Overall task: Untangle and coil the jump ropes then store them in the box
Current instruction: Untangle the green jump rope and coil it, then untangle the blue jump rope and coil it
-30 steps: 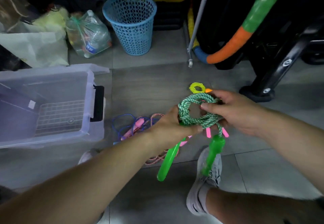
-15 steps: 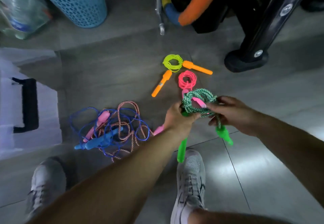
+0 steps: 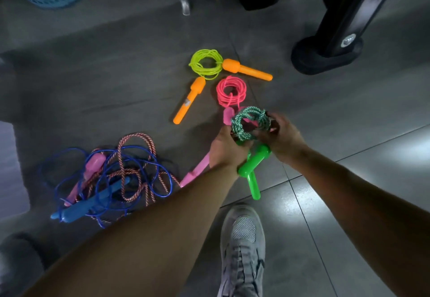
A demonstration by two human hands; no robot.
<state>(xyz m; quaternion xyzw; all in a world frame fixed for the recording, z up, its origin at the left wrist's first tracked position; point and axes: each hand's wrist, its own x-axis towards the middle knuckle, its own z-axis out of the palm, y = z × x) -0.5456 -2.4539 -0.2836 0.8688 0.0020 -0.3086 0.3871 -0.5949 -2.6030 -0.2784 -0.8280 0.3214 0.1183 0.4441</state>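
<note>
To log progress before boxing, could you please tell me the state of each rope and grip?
green rope, coiled, off the floor.
yellow rope, coiled, on the floor.
pink rope, coiled, on the floor.
blue rope, tangled with the striped rope.
striped rope, tangled.
left grip, holds the green rope.
right grip, holds the green rope.

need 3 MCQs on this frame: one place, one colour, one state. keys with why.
1. The tangled pile lies:
A) left of the shoe
B) in a basket
C) on a chair
2. The yellow coil has grips that are:
A) blue
B) orange
C) green
3. The green rope is:
A) stretched out straight
B) knotted into the pile
C) coiled and held

Key:
1 A, it sits on the floor left of the shoe.
2 B, both are orange.
3 C, it is wound in a ring and held up.
</note>
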